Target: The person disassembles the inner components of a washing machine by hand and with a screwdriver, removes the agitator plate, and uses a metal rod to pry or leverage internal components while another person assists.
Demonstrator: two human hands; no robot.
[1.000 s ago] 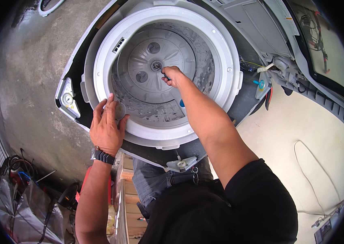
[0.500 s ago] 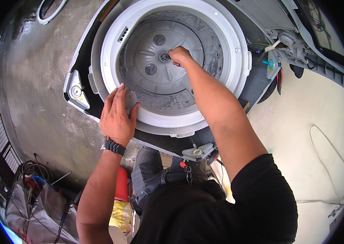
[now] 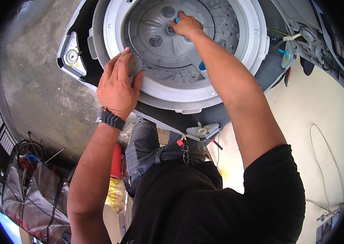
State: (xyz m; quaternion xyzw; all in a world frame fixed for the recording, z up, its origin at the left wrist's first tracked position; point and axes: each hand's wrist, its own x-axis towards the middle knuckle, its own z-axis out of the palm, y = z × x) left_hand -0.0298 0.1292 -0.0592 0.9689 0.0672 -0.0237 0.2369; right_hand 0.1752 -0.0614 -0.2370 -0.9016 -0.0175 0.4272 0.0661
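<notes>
The round tub of a washing machine [image 3: 113,26] stands in front of me, with a grey ridged pulsator disc [image 3: 149,28] at its bottom. My left hand [image 3: 117,83] rests on the tub's near left rim. Between its fingers and thumb it holds a small round translucent cap [image 3: 135,66]. Inside the tub, my right hand [image 3: 187,26] is closed beside the pulsator's central hub [image 3: 171,29]. A bit of blue, seemingly a tool's handle, pokes out past its fingers; the rest is hidden. Another blue spot [image 3: 202,65] shows beside my right forearm.
Metal corner brackets [image 3: 73,55] sit around the machine's open cabinet. Raised panels with wires and a grey mechanism [image 3: 308,36] stand at the right. A plastic-covered heap [image 3: 37,199] lies at lower left, near a red container [image 3: 116,160]. A thin cable [image 3: 320,166] runs over the pale floor.
The view has shifted, so the tub sits higher in the picture. Blue now shows past my right hand's fingers at the hub. My left hand keeps its place on the rim.
</notes>
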